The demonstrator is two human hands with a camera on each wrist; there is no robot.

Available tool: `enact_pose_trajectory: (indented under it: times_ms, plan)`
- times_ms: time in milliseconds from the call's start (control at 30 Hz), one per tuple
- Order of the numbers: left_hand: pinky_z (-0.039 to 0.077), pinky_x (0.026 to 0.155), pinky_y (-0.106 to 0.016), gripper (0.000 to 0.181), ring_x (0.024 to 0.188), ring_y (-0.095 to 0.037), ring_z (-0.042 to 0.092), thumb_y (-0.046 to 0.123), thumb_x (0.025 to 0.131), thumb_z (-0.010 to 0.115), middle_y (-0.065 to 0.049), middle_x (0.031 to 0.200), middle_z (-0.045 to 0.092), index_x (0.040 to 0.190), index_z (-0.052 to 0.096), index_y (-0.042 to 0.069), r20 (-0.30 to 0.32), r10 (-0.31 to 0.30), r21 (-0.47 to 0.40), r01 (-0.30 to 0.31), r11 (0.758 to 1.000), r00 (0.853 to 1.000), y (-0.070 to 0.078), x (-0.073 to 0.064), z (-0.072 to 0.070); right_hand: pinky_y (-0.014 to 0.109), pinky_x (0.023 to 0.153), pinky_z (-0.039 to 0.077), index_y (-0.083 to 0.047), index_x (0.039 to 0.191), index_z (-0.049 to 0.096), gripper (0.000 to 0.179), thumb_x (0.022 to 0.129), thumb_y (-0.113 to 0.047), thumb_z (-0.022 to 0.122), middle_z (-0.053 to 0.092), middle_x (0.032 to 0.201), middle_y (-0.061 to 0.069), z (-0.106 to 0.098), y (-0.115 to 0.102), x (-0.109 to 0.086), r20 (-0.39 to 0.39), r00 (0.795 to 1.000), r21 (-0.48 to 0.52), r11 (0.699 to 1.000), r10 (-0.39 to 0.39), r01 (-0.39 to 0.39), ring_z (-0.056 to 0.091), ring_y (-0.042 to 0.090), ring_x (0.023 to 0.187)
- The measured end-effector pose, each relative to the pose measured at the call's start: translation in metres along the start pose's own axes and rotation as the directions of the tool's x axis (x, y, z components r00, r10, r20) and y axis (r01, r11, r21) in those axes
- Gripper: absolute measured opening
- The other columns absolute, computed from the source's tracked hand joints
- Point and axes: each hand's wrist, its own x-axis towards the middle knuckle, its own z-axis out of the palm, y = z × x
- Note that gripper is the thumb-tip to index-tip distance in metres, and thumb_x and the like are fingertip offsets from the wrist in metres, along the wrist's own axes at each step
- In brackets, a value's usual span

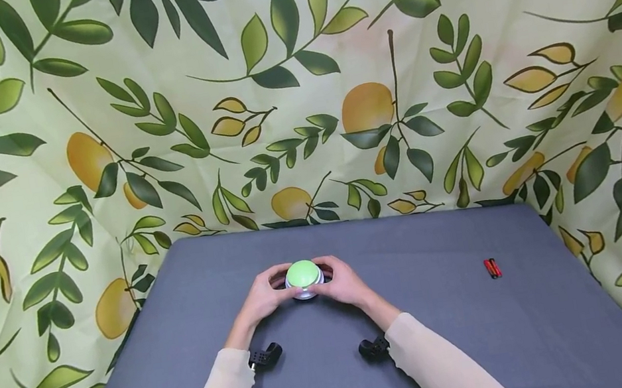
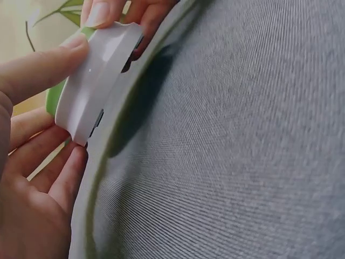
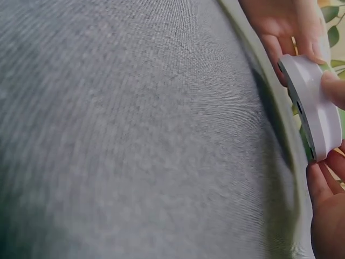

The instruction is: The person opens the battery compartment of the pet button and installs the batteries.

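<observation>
Both hands hold a round push button (image 1: 304, 275) with a green domed top and a white base. My left hand (image 1: 263, 293) grips its left side, the thumb on the near edge and the fingers curled round the side. On the opposite side my right hand (image 1: 345, 281) grips it the same way, and the two thumbs almost meet at the front. In the left wrist view the white base (image 2: 97, 81) is tilted above the grey cloth, casting a shadow, with dark bits on its underside. The right wrist view shows the base (image 3: 312, 105) between both hands.
Two small red-and-black batteries (image 1: 492, 268) lie side by side on the right of the grey cloth-covered table (image 1: 431, 350). A curtain (image 1: 300, 122) printed with leaves and fruit hangs behind the table and along its sides. Black wrist cameras show below each hand.
</observation>
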Motion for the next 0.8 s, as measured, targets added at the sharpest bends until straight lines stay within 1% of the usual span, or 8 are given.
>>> enact_pose_trajectory:
  times_ms: [133, 267, 400, 567, 667, 733, 767, 800]
  plan:
    - [0.049, 0.103, -0.042, 0.06, 0.125, -0.038, 0.059, 0.008, 0.083, 0.084, -0.023, 0.135, 0.06, 0.136, 0.059, -0.004, 0.009, 0.012, -0.042, -0.012, 0.999, 1.0, 0.005, -0.002, 0.002, 0.042, 0.103, 0.049, 0.004, 0.135, 0.058, 0.064, 0.082, -0.018, 0.087, 0.059, 0.132, 0.02, -0.006, -0.005, -0.005, -0.003, 1.0, 0.01, 1.0, -0.022, 0.022, 0.061, 0.034, 0.121]
    - [0.05, 0.102, -0.04, 0.06, 0.123, -0.037, 0.06, 0.007, 0.083, 0.084, -0.022, 0.133, 0.061, 0.136, 0.059, -0.003, 0.005, 0.023, -0.054, -0.023, 0.998, 1.0, 0.013, -0.005, 0.004, 0.042, 0.103, 0.049, 0.002, 0.134, 0.059, 0.062, 0.082, -0.018, 0.086, 0.06, 0.131, 0.017, -0.012, -0.012, -0.009, -0.011, 0.999, -0.008, 0.999, -0.052, 0.052, 0.061, 0.033, 0.121]
    - [0.049, 0.103, -0.042, 0.059, 0.122, -0.035, 0.061, 0.01, 0.083, 0.085, -0.019, 0.132, 0.062, 0.135, 0.06, -0.002, 0.005, 0.039, -0.016, -0.039, 0.999, 0.999, 0.023, -0.006, 0.006, 0.041, 0.104, 0.048, -0.001, 0.135, 0.06, 0.062, 0.083, -0.02, 0.086, 0.06, 0.132, 0.013, -0.02, -0.018, -0.014, -0.016, 0.999, -0.018, 0.999, -0.047, 0.047, 0.061, 0.029, 0.122]
    - [0.048, 0.105, -0.046, 0.06, 0.122, -0.033, 0.061, 0.015, 0.083, 0.085, -0.015, 0.132, 0.063, 0.136, 0.06, 0.001, 0.001, 0.059, 0.047, -0.059, 0.997, 0.998, 0.035, -0.009, 0.01, 0.041, 0.104, 0.049, -0.002, 0.136, 0.06, 0.061, 0.084, -0.021, 0.086, 0.06, 0.133, 0.011, -0.029, -0.027, -0.022, -0.019, 0.998, -0.018, 0.998, -0.062, 0.062, 0.06, 0.029, 0.123]
    - [0.048, 0.104, -0.046, 0.06, 0.12, -0.032, 0.061, 0.015, 0.083, 0.086, -0.014, 0.131, 0.063, 0.135, 0.061, 0.002, -0.009, 0.079, 0.058, -0.078, 0.995, 0.997, 0.043, -0.012, 0.012, 0.039, 0.104, 0.048, -0.004, 0.135, 0.06, 0.06, 0.084, -0.02, 0.086, 0.06, 0.133, 0.009, -0.035, -0.031, -0.027, -0.022, 0.997, -0.019, 0.997, -0.079, 0.078, 0.06, 0.026, 0.123]
    - [0.048, 0.103, -0.047, 0.06, 0.119, -0.031, 0.062, 0.014, 0.082, 0.087, -0.013, 0.129, 0.064, 0.135, 0.061, 0.003, -0.01, 0.103, 0.059, -0.103, 0.993, 0.995, 0.047, -0.014, 0.014, 0.038, 0.105, 0.048, -0.005, 0.135, 0.062, 0.059, 0.083, -0.019, 0.086, 0.061, 0.131, 0.007, -0.038, -0.034, -0.031, -0.03, 0.996, -0.024, 0.996, -0.083, 0.083, 0.06, 0.024, 0.123]
    - [0.048, 0.104, -0.048, 0.06, 0.118, -0.03, 0.062, 0.014, 0.081, 0.087, -0.013, 0.129, 0.064, 0.134, 0.062, 0.003, -0.009, 0.116, 0.054, -0.116, 0.992, 0.993, 0.049, -0.014, 0.015, 0.039, 0.105, 0.047, -0.005, 0.134, 0.062, 0.058, 0.083, -0.018, 0.086, 0.062, 0.131, 0.007, -0.039, -0.035, -0.033, -0.035, 0.995, -0.021, 0.996, -0.089, 0.088, 0.06, 0.025, 0.123]
    - [0.047, 0.104, -0.05, 0.06, 0.118, -0.032, 0.062, 0.012, 0.081, 0.087, -0.014, 0.129, 0.064, 0.134, 0.062, 0.001, -0.005, 0.126, 0.05, -0.126, 0.991, 0.992, 0.056, -0.016, 0.017, 0.041, 0.106, 0.047, -0.005, 0.134, 0.062, 0.058, 0.083, -0.017, 0.087, 0.062, 0.13, 0.008, -0.041, -0.036, -0.036, -0.039, 0.995, -0.014, 0.996, -0.093, 0.092, 0.059, 0.026, 0.123]
